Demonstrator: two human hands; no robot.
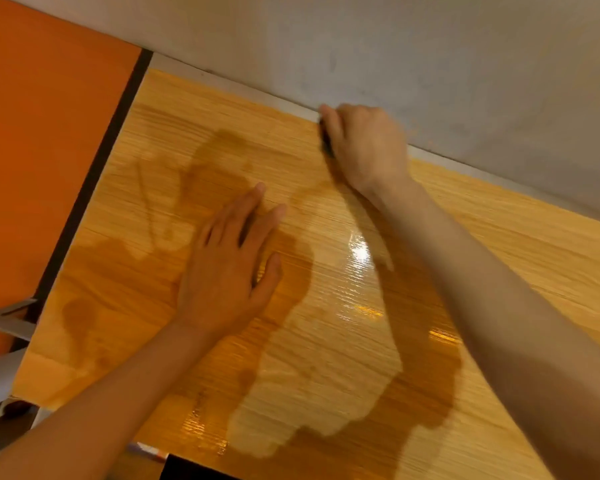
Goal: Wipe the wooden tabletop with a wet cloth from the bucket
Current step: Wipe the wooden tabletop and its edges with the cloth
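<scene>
Both hands are seen: the left hand (227, 263) is laid flat and empty on the tabletop (326, 358); the right hand (364, 147) is closed on a dark cloth (325, 136) at 12 o'clock. Much wood is wetted; 3 o'clock looks dry.

Grey wall (430, 46) along the far edge, orange panel (42, 133) at left (dark strip (94, 174) beside it).

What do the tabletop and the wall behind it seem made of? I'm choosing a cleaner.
Tabletop: wood or wood-look laminate, glossy; straight grain lines and a bright glare spot. Wall: probably painted plaster or concrete, matte grey, faintly mottled.
</scene>
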